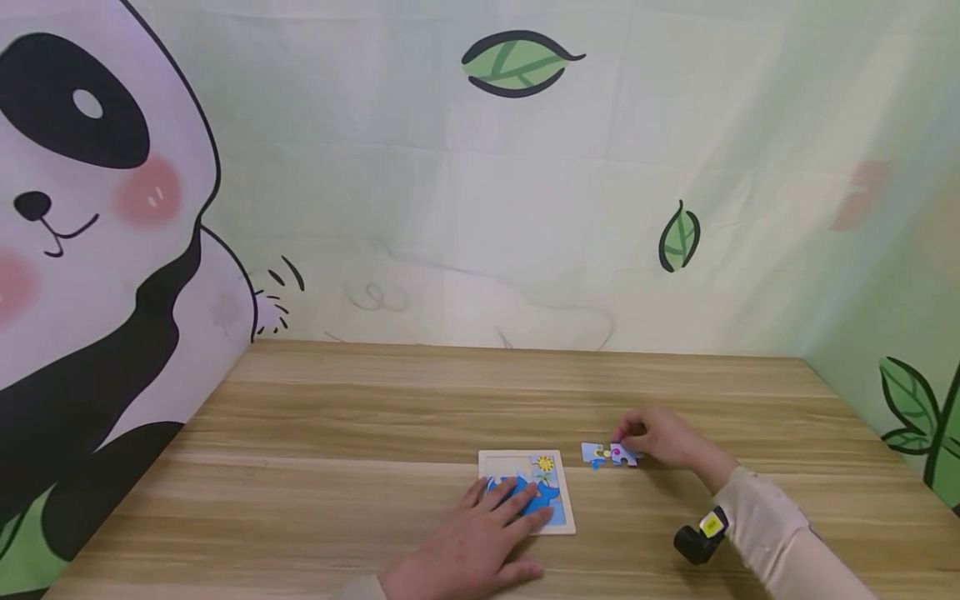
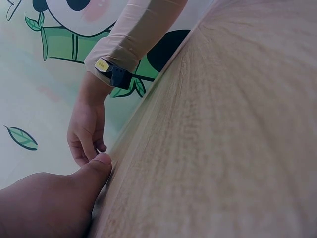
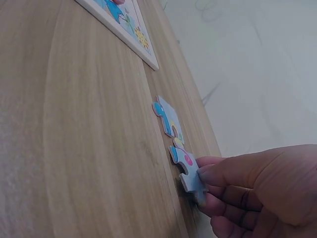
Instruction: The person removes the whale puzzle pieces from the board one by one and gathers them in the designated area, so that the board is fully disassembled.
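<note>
My left hand [image 1: 480,533] lies with straight, spread fingers on a square puzzle board [image 1: 528,452] with a pale wooden frame. Under the fingers show blue picture pieces, and a yellow sun [image 1: 545,464] is at the board's upper right. To the right of the board, my right hand [image 1: 663,437] pinches a light-blue jigsaw piece [image 3: 187,171] with a pink spot between thumb and fingers, its edge slightly raised in the right wrist view. Another light-blue jigsaw piece [image 3: 168,116] lies on the table at its left, very close to or touching the pinched one.
The wood-grain table [image 1: 337,433] reaches back to a printed fabric backdrop [image 1: 450,208] with a panda and leaves. A black device with a yellow label [image 1: 701,537] is strapped at the right wrist.
</note>
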Action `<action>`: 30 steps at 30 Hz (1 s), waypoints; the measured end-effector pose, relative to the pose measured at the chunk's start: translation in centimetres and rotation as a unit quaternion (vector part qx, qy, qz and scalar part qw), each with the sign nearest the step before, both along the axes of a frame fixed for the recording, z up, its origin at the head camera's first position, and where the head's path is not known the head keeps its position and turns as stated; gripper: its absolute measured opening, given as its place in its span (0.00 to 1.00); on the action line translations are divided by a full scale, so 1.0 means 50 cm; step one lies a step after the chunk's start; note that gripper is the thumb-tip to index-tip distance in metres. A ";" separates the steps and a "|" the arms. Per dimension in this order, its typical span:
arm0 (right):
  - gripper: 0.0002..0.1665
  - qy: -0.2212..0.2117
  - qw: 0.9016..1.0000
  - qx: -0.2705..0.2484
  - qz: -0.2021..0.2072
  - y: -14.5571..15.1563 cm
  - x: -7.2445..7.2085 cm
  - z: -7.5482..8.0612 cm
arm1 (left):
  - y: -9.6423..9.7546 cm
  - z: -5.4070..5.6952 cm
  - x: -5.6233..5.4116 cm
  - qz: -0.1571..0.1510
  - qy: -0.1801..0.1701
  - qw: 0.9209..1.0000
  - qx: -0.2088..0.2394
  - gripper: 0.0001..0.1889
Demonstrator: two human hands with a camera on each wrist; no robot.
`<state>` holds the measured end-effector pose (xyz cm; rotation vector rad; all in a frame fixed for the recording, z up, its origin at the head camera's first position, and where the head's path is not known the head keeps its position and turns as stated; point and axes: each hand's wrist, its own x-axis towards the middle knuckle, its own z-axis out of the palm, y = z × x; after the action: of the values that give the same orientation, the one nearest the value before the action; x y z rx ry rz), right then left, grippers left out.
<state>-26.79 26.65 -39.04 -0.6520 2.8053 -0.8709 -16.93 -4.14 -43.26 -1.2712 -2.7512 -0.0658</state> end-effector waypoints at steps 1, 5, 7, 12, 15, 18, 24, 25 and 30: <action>0.04 -0.001 1.000 0.000 0.000 0.000 0.000 0.000 | 0.000 0.000 0.000 0.001 -0.001 1.000 -0.001 0.33; 0.04 -0.007 1.000 -0.001 -0.008 -0.001 0.000 -0.001 | 0.001 0.000 -0.001 0.003 -0.005 1.000 -0.002 0.33; 0.04 -0.009 1.000 -0.002 -0.013 -0.001 0.000 -0.001 | 0.001 0.000 -0.001 0.003 0.000 1.000 -0.003 0.33; 0.05 -0.007 1.000 -0.001 -0.027 -0.002 0.004 0.006 | 0.001 0.000 0.000 0.003 0.006 1.000 -0.004 0.33; 0.05 0.001 0.999 0.004 -0.035 -0.004 0.006 0.012 | 0.001 0.001 0.001 0.004 0.007 1.000 -0.002 0.33; 0.06 0.010 0.999 0.007 -0.040 -0.008 0.008 0.018 | 0.001 0.001 0.001 0.004 0.009 1.000 -0.002 0.33; 0.08 0.020 0.999 -0.010 -0.032 -0.011 0.012 0.028 | 0.002 0.003 0.001 0.004 0.006 1.000 -0.002 0.33; 0.08 0.022 0.999 -0.013 -0.031 -0.012 0.013 0.030 | 0.002 0.003 0.001 0.004 0.006 1.000 -0.002 0.33; 0.09 0.035 0.999 -0.027 -0.027 -0.021 0.017 0.036 | 0.003 0.003 0.001 0.005 0.010 1.000 -0.002 0.33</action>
<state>-25.93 25.59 -37.22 -0.6281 2.8826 -0.9539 -16.86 -4.01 -43.13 -1.2519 -2.7416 -0.0449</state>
